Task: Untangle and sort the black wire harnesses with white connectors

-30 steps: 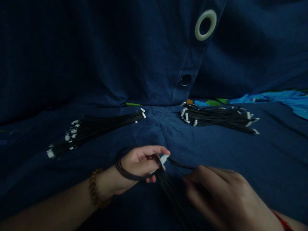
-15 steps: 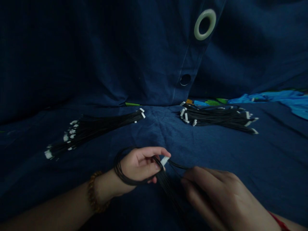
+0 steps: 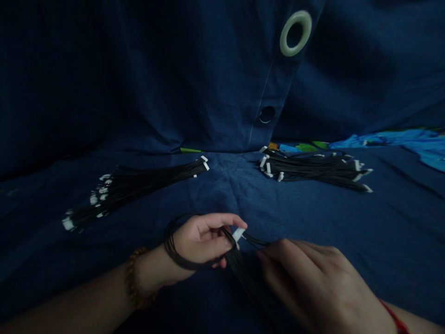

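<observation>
Between the thumb and forefinger of my left hand (image 3: 200, 241) sits a white connector (image 3: 238, 234). Black wires (image 3: 172, 253) loop round the back of this hand, and a strand bundle (image 3: 243, 273) hangs down below the thumb. My right hand (image 3: 309, 273) is closed in a pinch just right of the connector, on thin black wires (image 3: 255, 240) that run out of it. The fingertips of the right hand are partly hidden and dim.
On the dark blue cloth (image 3: 229, 190) lie two bundles of black wires with white connectors, a left bundle (image 3: 149, 180) and a right bundle (image 3: 309, 168). A blue curtain (image 3: 156, 69) with ring eyelets (image 3: 285, 44) hangs behind. Bright blue fabric (image 3: 399, 139) shows at the far right.
My right hand has shifted slightly left, closer to the connector. More than one wire now shows between the connector and its fingers. My left hand stays almost still.
</observation>
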The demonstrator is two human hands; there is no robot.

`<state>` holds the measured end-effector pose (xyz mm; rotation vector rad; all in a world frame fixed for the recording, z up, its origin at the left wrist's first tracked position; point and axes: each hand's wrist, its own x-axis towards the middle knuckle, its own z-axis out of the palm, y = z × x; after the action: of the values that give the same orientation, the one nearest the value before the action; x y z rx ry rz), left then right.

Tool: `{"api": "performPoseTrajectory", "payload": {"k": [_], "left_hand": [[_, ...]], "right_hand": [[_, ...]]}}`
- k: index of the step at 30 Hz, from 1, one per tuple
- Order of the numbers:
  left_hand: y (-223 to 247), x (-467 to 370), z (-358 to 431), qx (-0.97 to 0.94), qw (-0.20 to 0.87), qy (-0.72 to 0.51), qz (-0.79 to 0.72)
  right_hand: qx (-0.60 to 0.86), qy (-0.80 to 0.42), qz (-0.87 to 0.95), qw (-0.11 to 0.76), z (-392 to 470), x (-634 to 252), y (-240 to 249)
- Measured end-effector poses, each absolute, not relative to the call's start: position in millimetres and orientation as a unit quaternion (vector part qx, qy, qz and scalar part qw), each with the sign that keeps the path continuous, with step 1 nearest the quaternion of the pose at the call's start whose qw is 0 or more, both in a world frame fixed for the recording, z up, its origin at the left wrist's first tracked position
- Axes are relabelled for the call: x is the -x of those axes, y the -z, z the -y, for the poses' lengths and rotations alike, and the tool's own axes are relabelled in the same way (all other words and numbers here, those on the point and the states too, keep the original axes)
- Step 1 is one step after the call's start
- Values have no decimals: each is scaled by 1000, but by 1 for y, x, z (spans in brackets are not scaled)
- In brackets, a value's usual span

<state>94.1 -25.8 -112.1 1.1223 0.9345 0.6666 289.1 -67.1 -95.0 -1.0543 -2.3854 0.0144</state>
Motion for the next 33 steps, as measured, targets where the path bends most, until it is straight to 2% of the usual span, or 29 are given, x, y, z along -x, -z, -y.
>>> {"api": "performPoseTrajectory", "payload": {"k": [24, 31, 33], "left_hand": [[108, -101, 26, -537, 669, -280, -432], [112, -96, 23, -509, 675, -296, -444], [112, -95, 21, -505, 675, -301, -446]], "right_hand": [[377, -29, 892, 248, 65, -283, 98], [478, -166, 840, 198, 56, -300, 66], [477, -130, 845, 202, 53, -312, 61]]}}
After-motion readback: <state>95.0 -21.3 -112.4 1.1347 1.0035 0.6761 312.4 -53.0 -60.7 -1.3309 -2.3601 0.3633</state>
